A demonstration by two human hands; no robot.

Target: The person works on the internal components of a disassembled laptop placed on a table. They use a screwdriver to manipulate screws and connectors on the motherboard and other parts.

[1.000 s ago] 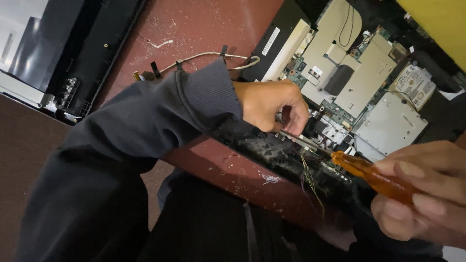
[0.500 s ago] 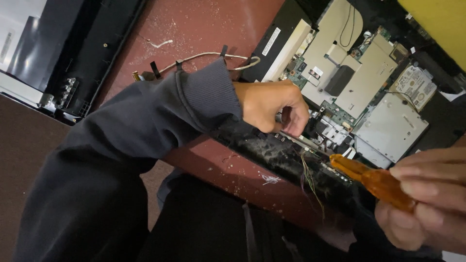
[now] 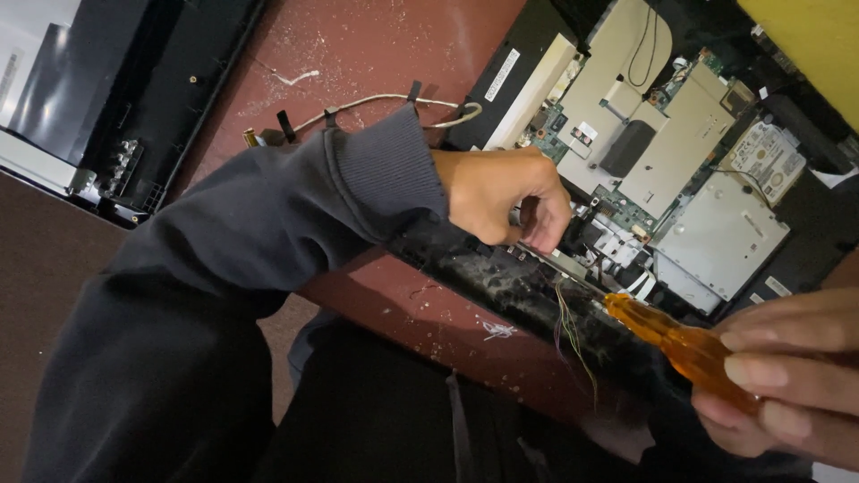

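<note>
two hands: right point(image 3: 787, 376) gripping one orange screwdriver point(image 3: 680, 340), left point(image 3: 506, 197) pinched closed inside one opened laptop point(image 3: 680, 161).

Running off the right and bottom edges: the right hand point(image 3: 792, 380), wrist out of view. Covering the rear of the orange screwdriver handle point(image 3: 684, 344): its fingers. Vanishing behind the left hand point(image 3: 501, 197): the thin metal shaft, tip unseen. Curling inward, hiding whatever is being pinched: the left fingers. Getting cropped at the top and right: the opened device point(image 3: 680, 152). Being cut by the left edge: the black panel point(image 3: 134, 98).
</note>
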